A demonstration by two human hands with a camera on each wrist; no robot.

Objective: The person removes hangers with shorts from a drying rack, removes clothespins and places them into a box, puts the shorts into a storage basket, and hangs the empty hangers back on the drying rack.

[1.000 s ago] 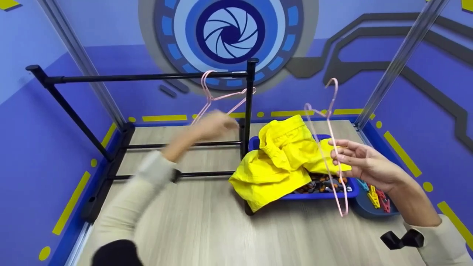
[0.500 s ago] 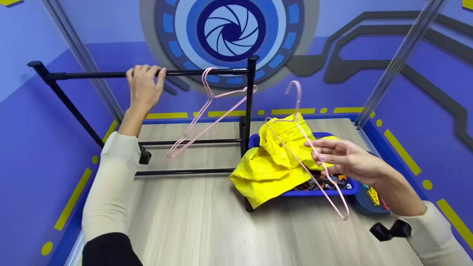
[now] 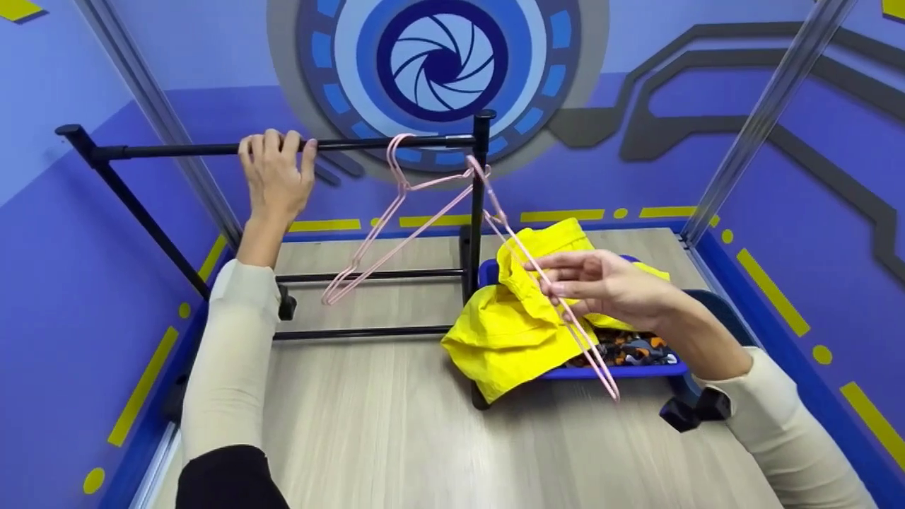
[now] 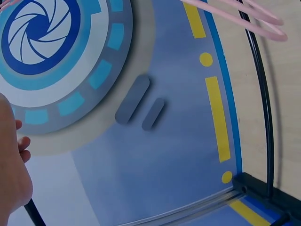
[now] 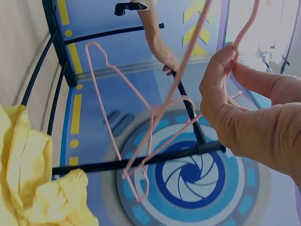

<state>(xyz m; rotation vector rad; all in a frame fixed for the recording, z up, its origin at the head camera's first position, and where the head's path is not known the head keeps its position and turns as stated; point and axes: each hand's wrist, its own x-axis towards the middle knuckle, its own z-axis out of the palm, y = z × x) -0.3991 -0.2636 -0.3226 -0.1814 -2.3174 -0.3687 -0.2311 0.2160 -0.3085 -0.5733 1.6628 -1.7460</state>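
Observation:
My left hand (image 3: 276, 177) grips the top bar (image 3: 177, 150) of a black clothes rack, its fingers over the bar. In the left wrist view that hand (image 4: 14, 165) shows only at the left edge. Pink wire hangers (image 3: 404, 186) hang by their hooks on the bar, near its right end. My right hand (image 3: 601, 286) pinches another pink clothes hanger (image 3: 523, 247) by one side, with fingers and thumb. That hanger is tilted, its hook beside the rack's right upright (image 3: 475, 240); whether they touch I cannot tell. Below the right hand lies a yellow garment (image 3: 509, 339).
The yellow garment spills over the front of a blue basket (image 3: 636, 370), which also holds a camouflage-patterned cloth (image 3: 636, 348). A dark blue bin (image 3: 714, 307) stands behind my right forearm, partly hidden. Blue panelled walls enclose the wooden surface (image 3: 396, 424).
My left hand has moved up and left from near the hanging hangers onto the top bar. The right hand has carried its hanger left towards the rack, tilting the hook leftward.

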